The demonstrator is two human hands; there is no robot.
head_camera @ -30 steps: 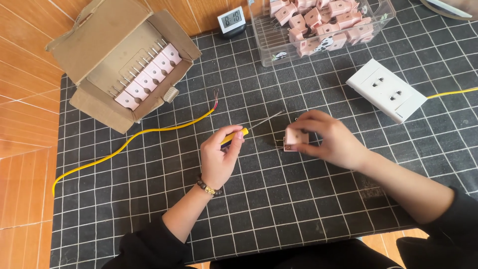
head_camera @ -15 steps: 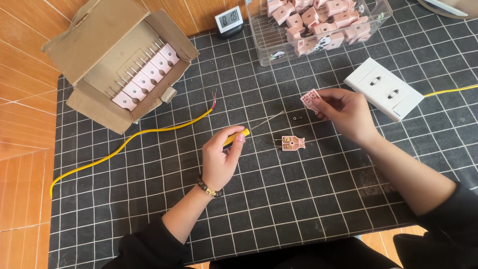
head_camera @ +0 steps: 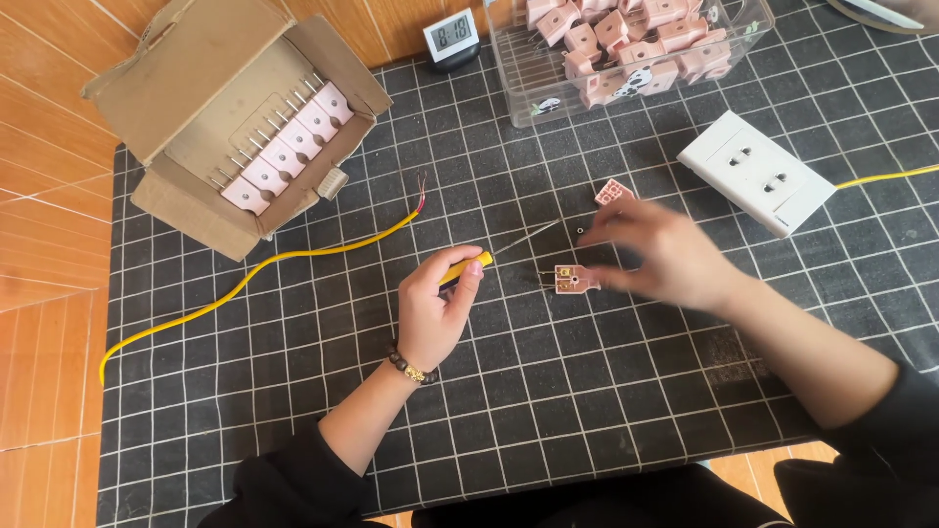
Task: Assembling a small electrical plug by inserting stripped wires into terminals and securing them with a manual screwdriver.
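My left hand (head_camera: 435, 311) grips a yellow-handled screwdriver (head_camera: 468, 270) whose thin shaft points right toward a small screw (head_camera: 580, 232) on the mat. My right hand (head_camera: 655, 256) is blurred, fingers apart, hovering just right of a pink plug half with prongs (head_camera: 575, 280) lying flat on the black grid mat (head_camera: 606, 391). A second pink plug cover (head_camera: 611, 192) lies just above the right hand.
A cardboard box (head_camera: 196, 98) holding a row of pink plugs stands at upper left. A clear bin of pink plugs (head_camera: 626, 49) sits at top centre, with a small digital clock (head_camera: 452, 37) beside it. A white wall socket (head_camera: 758, 171) lies at right. A yellow wire (head_camera: 254, 274) runs across the mat.
My right hand pulled the pink plug apart, set one half on the mat, then put down the cover above it and moved back toward the lower half. The left hand stayed still.
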